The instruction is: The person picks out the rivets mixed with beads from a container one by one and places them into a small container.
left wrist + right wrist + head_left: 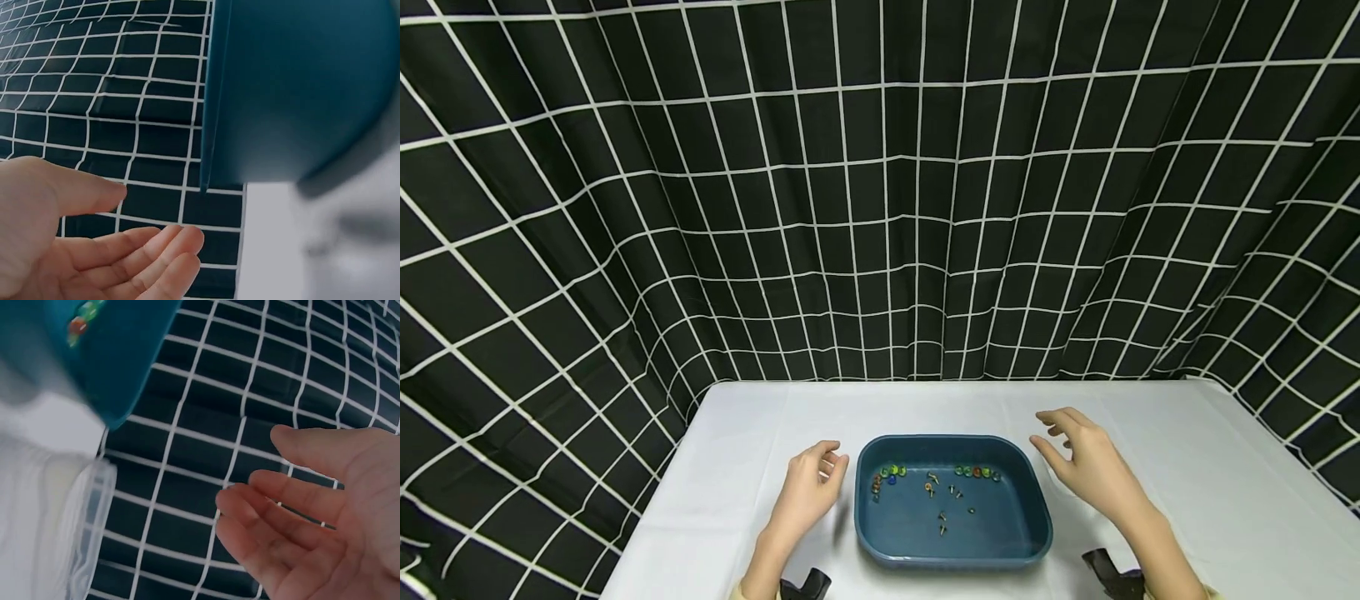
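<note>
A blue rectangular tray (955, 561) lies on the white table between the two hands. Along its far left corner sit several coloured glass marbles (892, 471), and another row of marbles (977, 472) lines the far right side. Small screws (943, 530) are scattered over the middle of the tray floor. My left hand (811, 486) hovers just left of the tray, fingers loosely bent around nothing. To the right, the right hand (1088, 468) is held above the table, thumb and fingers apart and holding nothing. The tray's outer wall (300, 81) fills much of the left wrist view.
A white cloth-covered table (737, 433) carries the tray. Behind and on both sides hangs a black curtain (895, 192) with a white grid. A clear plastic edge (94, 519), perhaps of a container, shows at the left in the right wrist view.
</note>
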The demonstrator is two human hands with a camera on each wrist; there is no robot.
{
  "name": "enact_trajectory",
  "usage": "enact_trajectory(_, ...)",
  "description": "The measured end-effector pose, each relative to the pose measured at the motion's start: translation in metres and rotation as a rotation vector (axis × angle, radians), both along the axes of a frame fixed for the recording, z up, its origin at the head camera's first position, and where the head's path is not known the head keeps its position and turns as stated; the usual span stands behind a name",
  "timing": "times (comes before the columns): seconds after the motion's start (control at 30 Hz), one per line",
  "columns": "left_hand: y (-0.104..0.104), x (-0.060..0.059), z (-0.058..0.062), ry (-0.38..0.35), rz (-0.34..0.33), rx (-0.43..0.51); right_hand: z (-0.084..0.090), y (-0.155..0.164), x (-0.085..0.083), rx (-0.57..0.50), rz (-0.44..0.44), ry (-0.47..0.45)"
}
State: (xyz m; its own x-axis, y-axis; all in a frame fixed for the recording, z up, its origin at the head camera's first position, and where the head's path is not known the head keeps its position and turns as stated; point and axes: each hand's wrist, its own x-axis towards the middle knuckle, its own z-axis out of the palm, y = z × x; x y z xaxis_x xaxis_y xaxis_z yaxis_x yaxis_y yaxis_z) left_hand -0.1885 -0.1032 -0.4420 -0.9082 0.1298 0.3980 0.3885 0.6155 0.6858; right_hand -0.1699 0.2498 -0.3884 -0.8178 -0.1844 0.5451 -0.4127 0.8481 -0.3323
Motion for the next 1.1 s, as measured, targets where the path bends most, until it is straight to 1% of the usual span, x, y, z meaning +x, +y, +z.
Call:
enact_trajectory(0.13,0.002,0.002,-0.002,-0.077,-0.005,0.046,0.006,-0.009,-0.006,-0.038,0.015,-0.071)
enact_trajectory(0.27,0.003,0.004,-0.004,-0.132,-0.014,0.077,0.008,-0.016,-0.010,-0.055,0.011,-0.123)
enact_trajectory(0.37,0.004,0.004,-0.006,-0.174,-0.032,0.094,0.007,-0.021,-0.013,-0.057,0.017,-0.146)
enact_trajectory(0.47,0.005,0.004,-0.009,-0.215,-0.068,0.116,0.005,-0.025,-0.017,-0.063,0.028,-0.170)
enact_trajectory(0.6,0.007,0.002,-0.011,-0.234,-0.120,0.142,0.001,-0.029,-0.020,-0.076,0.038,-0.220)
enact_trajectory(0.67,0.007,0.002,-0.011,-0.234,-0.128,0.149,-0.001,-0.030,-0.021,-0.077,0.048,-0.245)
enact_trajectory(0.87,0.008,0.004,-0.010,-0.272,-0.142,0.167,-0.007,-0.036,-0.025,-0.065,0.090,-0.306)
enact_trajectory(1.0,0.009,0.005,-0.009,-0.290,-0.152,0.186,-0.007,-0.039,-0.027,-0.081,0.141,-0.384)
enact_trajectory(1.1,0.009,0.005,-0.010,-0.302,-0.163,0.198,-0.008,-0.041,-0.028,-0.107,0.192,-0.461)
